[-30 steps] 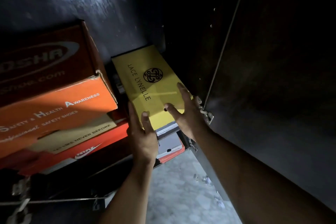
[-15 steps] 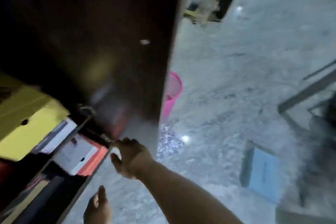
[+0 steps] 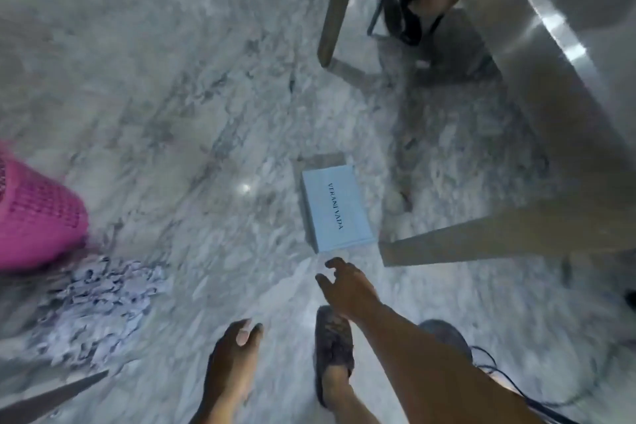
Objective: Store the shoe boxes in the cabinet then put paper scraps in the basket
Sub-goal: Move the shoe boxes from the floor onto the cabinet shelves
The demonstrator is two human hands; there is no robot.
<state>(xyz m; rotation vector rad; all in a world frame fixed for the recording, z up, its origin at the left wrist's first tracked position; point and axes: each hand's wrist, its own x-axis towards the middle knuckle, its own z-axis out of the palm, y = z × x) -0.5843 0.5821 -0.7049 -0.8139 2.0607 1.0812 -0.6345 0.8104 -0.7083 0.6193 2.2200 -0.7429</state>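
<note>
The floor [image 3: 165,86] is polished grey-and-white marble with dark veins, and it fills almost the whole view; a small bright glint of light sits on it near the centre. A pale blue shoe box [image 3: 335,206] with dark lettering on its lid lies flat on the floor just right of centre, closed, its long side running roughly from twelve to six o'clock. At nine o'clock a pink basket [image 3: 38,217] with a mesh wall stands at the left edge, partly cut off. Just below it, toward seven o'clock, a heap of white paper scraps [image 3: 103,299] is spread on the marble, touching or nearly touching the basket's base.

The right hand [image 3: 347,286] reaches out at six o'clock from the box, close to its near short edge but not touching it; the fingers are spread and loosely curled, and it holds nothing. The left hand [image 3: 237,348] hangs lower, around six o'clock in the view, fingers relaxed and slightly bent, also empty. A foot in a dark shoe [image 3: 334,348] stands on the floor between the two arms.

From one to four o'clock runs a table [image 3: 550,86] with a shiny metal-looking edge and pale legs. A dark bag [image 3: 406,0] rests on the floor at one o'clock behind one leg. A thin black cable [image 3: 499,375] trails over the floor at five o'clock.
</note>
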